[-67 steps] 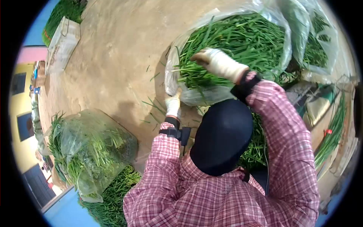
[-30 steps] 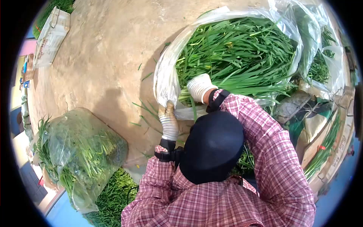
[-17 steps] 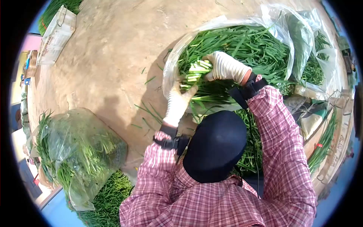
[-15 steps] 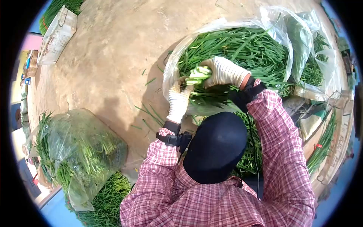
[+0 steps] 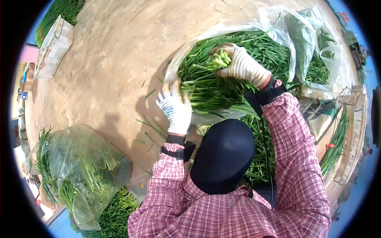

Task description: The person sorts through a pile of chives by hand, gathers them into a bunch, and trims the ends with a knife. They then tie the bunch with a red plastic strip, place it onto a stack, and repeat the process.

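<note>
My right hand (image 5: 242,65), in a ribbed white glove, is closed round a bunch of leafy greens (image 5: 218,61). The pale cut stem ends of the bunch point toward the left. Below it, long narrow leaves (image 5: 214,93) fill a big clear plastic bag (image 5: 171,71) that lies open on the ground. At the bag's left rim is my left hand (image 5: 174,109), also gloved, fingers stretched and spread, with the fingertips against the rim and the nearest leaves.
Another clear bag of greens (image 5: 85,158) stands at lower left, beside a leafy pile (image 5: 115,214). A white plastic crate (image 5: 55,49) is at upper left. Loose leaves (image 5: 152,125) lie on the concrete floor (image 5: 115,51). Red-banded greens (image 5: 335,142) rest at the right.
My left hand has come off the cut ends and moved down and left, its fingers opening. My right hand has shifted slightly right, still holding the bunch.
</note>
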### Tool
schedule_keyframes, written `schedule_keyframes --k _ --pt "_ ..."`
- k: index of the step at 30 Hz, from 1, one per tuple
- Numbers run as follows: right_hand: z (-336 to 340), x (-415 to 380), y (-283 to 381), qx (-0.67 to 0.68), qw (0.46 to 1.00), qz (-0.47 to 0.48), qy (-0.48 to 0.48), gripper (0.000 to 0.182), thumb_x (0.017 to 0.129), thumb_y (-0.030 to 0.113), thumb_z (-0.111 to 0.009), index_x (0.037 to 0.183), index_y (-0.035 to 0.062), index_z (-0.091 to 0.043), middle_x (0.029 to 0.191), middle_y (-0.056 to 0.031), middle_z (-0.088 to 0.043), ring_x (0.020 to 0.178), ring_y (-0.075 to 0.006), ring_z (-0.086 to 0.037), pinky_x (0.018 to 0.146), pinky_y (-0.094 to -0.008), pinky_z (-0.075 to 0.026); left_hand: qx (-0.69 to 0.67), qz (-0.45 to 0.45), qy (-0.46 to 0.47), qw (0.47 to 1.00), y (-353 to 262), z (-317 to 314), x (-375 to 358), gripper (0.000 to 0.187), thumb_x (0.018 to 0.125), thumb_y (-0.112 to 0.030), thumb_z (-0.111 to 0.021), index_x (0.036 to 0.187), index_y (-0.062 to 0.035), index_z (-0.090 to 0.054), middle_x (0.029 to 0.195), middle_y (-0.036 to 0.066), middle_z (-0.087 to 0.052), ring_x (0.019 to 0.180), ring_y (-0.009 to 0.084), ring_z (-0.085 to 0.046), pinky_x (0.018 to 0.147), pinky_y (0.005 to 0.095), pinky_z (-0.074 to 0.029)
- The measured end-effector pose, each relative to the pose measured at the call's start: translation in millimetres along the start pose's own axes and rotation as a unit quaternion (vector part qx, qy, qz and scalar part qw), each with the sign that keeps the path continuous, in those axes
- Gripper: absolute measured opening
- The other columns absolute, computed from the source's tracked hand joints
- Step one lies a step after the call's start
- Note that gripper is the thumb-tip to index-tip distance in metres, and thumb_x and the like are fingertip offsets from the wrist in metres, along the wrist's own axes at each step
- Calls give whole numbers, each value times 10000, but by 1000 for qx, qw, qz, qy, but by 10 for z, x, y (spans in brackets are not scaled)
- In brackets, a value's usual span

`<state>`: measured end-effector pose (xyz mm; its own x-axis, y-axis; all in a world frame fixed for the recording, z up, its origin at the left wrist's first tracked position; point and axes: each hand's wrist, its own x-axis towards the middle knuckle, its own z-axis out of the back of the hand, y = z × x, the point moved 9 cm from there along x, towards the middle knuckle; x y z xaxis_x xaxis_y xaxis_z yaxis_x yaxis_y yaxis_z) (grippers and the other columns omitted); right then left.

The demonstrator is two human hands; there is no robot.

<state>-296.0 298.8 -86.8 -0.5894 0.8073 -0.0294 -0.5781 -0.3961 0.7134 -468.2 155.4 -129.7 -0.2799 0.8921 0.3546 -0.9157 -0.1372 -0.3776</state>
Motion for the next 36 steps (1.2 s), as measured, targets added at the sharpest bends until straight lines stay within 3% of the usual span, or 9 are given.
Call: schedule_keyframes --k 5,7,11,15,23,26,29,31,36 --pt "-151 -119 151 110 989 -68 72 521 683 128 -785 1176 59 -633 1059 -95 -693 998 -163 -635 878 -307 -512 -201 -29 -31 979 -638 234 293 658 853 -93 -649 1447 -31 -374 1279 170 -555 1096 300 -556 976 376 -438" --pt "-111 -144 223 76 995 -44 43 523 688 112 -777 1173 29 -600 972 -71 -706 880 -121 -641 815 -284 -523 -714 234 79 655 -445 -552 187 582 897 -9 -584 1443 -31 -382 1277 144 -562 1090 218 -581 911 300 -479" --pt "-54 -238 176 98 995 -30 14 478 708 81 -780 1144 19 -594 922 -35 -687 832 -85 -601 782 -267 -520 -784 247 113 558 -511 -545 198 502 911 49 -538 1396 7 -413 1240 133 -571 1062 164 -583 906 266 -486" --pt "154 -342 125 147 987 -67 -6 465 704 33 -785 1134 40 -606 965 -8 -680 880 -81 -596 810 -263 -510 -136 -162 255 944 -897 -811 -130 1257 583 -527 -854 1519 -41 -170 1519 264 -239 1418 402 -232 1145 591 -175" --pt "2243 -1223 1617 119 949 174 -235 176 821 45 -709 982 49 -637 857 -72 -694 747 -144 -650 647 -293 -549 26 -223 383 896 -800 -1608 -542 1297 569 -633 -794 1537 -92 -122 1524 257 -262 1421 462 -199 1097 691 -120" --pt "2731 -1486 1875 79 956 -27 -282 149 801 43 -728 934 58 -661 864 -66 -701 745 -134 -638 656 -292 -540 27 -239 388 890 -704 -1844 -528 1287 588 -593 -805 1540 -98 -94 1526 261 -255 1410 465 -228 1092 682 -161" --pt "2798 -1635 1943 89 981 -40 -168 144 791 44 -747 910 64 -669 833 -49 -693 744 -127 -630 665 -289 -537 -14 -263 546 796 -767 -1488 -185 1068 680 -437 -819 1504 -61 -254 1535 279 -225 1416 421 -253 1124 536 -273" --pt "2916 -1914 1737 79 917 33 -389 124 834 95 -732 931 46 -673 771 -14 -658 728 -103 -597 666 -269 -513 -51 -177 541 820 -1006 -709 434 899 785 -328 -745 1496 -45 -273 1515 280 -281 1332 376 -426 1080 388 -373" --pt "2982 -2430 2040 -24 899 -64 -433 150 828 100 -740 946 35 -675 825 -22 -684 776 -114 -617 699 -286 -511 -445 -369 121 807 -2526 1765 1033 1317 634 -628 -772 1525 -50 7 1565 271 -112 1450 344 -172 1170 398 -220"
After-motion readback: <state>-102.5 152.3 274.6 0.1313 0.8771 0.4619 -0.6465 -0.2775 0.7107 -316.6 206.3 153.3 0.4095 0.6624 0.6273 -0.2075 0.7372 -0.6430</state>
